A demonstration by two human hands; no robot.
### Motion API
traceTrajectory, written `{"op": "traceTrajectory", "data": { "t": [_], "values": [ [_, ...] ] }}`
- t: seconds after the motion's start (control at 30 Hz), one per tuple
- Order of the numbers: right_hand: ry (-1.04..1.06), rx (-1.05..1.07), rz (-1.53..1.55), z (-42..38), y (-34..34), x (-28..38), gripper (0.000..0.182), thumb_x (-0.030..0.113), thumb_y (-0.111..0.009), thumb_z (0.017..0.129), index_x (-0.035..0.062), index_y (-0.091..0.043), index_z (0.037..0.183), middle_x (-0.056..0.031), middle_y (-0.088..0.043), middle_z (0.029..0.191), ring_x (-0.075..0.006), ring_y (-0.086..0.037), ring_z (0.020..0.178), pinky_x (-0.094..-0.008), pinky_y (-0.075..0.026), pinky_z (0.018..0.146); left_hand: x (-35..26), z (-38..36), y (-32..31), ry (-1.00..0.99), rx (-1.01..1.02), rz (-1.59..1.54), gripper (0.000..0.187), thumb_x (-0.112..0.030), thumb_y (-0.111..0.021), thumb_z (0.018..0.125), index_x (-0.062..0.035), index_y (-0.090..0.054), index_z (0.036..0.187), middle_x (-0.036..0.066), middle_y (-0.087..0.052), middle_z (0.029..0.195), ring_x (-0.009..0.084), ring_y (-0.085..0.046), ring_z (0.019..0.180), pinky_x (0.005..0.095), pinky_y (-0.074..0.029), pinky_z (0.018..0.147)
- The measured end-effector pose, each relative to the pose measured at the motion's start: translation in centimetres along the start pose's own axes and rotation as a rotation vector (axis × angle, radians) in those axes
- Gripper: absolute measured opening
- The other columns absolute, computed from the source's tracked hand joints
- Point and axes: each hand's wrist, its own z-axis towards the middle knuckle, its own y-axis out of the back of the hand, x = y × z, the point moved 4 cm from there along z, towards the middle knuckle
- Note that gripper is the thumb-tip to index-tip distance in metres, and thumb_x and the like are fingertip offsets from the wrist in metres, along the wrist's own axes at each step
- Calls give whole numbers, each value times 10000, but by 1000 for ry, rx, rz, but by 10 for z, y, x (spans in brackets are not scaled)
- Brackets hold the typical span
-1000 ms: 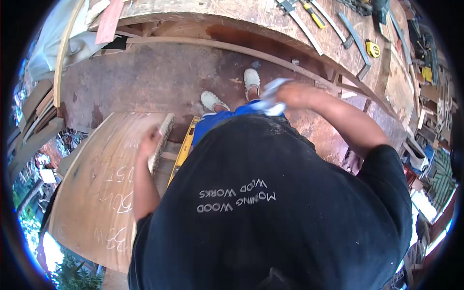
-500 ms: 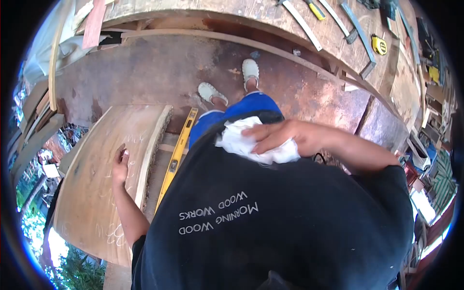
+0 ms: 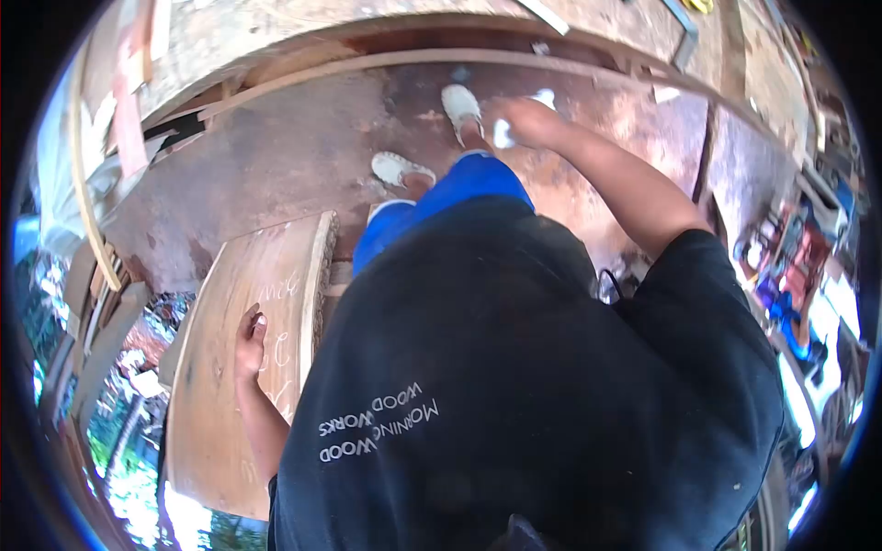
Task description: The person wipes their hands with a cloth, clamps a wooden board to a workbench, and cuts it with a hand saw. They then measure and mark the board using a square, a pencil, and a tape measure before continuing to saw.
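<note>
The right hand (image 3: 528, 124) has its grip closed on a crumpled white cloth-like wad (image 3: 503, 134), which shows on either side of the fingers; the arm is stretched forward and the wad appears above the stained brown floor (image 3: 276, 147), near the shoes. The left hand (image 3: 250, 344) has its grip partly curled. A small pale spot shows at its fingertips; whether it is a held object or a nail cannot be told.

This hand is over a broad light-brown wooden slab (image 3: 213, 390) at the person's left; contact with the surface cannot be confirmed. The slab bears white handwritten marks (image 3: 278, 290) and has a rough, bark-like edge (image 3: 317, 294) on the side toward the body.

The person wears a black T-shirt (image 3: 533, 395) with white lettering, blue shorts (image 3: 482, 188) and pale clogs (image 3: 397, 169).

Beyond the feet runs a long worn wooden counter (image 3: 367, 16). A pale flat strip (image 3: 544, 14) and a blue-grey metal bar (image 3: 684, 32) lie on it. A narrow light wooden batten (image 3: 84, 193) stands at far left.
</note>
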Motion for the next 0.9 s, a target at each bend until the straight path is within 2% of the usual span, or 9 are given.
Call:
{"op": "traceTrajectory", "data": {
  "t": [0.03,0.13,0.3,0.47,0.57,0.63,0.77,0.83,0.9],
  "values": [
    [274,-166,164,-14,26,51,252,93,-569,848,49,-679,1072,-107,-705,1018,-205,-628,1054,-367,-466,934,-3,1,2,-7,30,21,531,-340,-559,965,-27,-451,1381,196,-546,1296,257,-503,1218,356,-367,1050],
    [-13,307,879,-73,37,111,286,-4,-546,804,19,-664,1063,-102,-708,1020,-194,-622,1064,-367,-461,943,-7,20,18,-59,52,96,513,-322,-545,975,-30,-447,1385,197,-543,1302,262,-504,1224,355,-373,1047],
    [-497,497,-336,-140,-6,37,301,-30,-593,769,17,-688,1051,-147,-675,1068,-305,-638,1029,-361,-497,904,-13,51,63,-189,68,179,475,-268,-527,987,-16,-446,1382,189,-540,1309,261,-502,1232,350,-372,1048],
    [327,-293,761,-171,10,125,476,-78,-557,728,143,-698,1126,-116,-648,1188,-241,-602,1117,-342,-465,953,-8,84,107,-220,53,165,506,-259,-544,979,32,-428,1376,175,-512,1349,247,-486,1252,347,-351,1072],
    [-620,398,-47,-226,-16,84,352,162,-627,824,134,-668,1172,-136,-677,1104,-241,-628,1045,-368,-462,918,-8,105,118,-332,74,155,510,-258,-552,975,29,-429,1378,173,-497,1373,247,-475,1266,349,-345,1078],
    [-721,499,-292,-248,-25,50,362,94,-593,813,142,-677,1161,-150,-669,1120,-247,-626,1053,-364,-464,915,-23,107,110,-314,88,139,508,-256,-556,972,23,-433,1378,175,-485,1388,252,-462,1279,351,-338,1083],
    [7,-354,502,-219,3,172,457,-72,-564,741,115,-688,1138,-142,-600,1271,-282,-590,1141,-372,-453,966,-18,125,106,-234,93,200,487,-253,-551,972,-3,-448,1378,176,-486,1387,259,-454,1287,355,-332,1085],
    [365,-141,602,-204,-14,210,563,-133,-549,672,110,-673,1165,-144,-528,1364,-306,-511,1239,-372,-405,1032,-10,136,109,-249,110,227,480,-257,-550,972,-17,-457,1377,171,-491,1385,258,-458,1281,357,-336,1080],
    [121,116,416,-238,-22,191,566,-136,-510,606,95,-714,1080,-152,-551,1334,-325,-489,1258,-392,-386,1047,-19,125,105,-281,146,255,481,-258,-554,969,-26,-459,1378,169,-481,1396,256,-447,1289,357,-327,1085]
  ]
}}
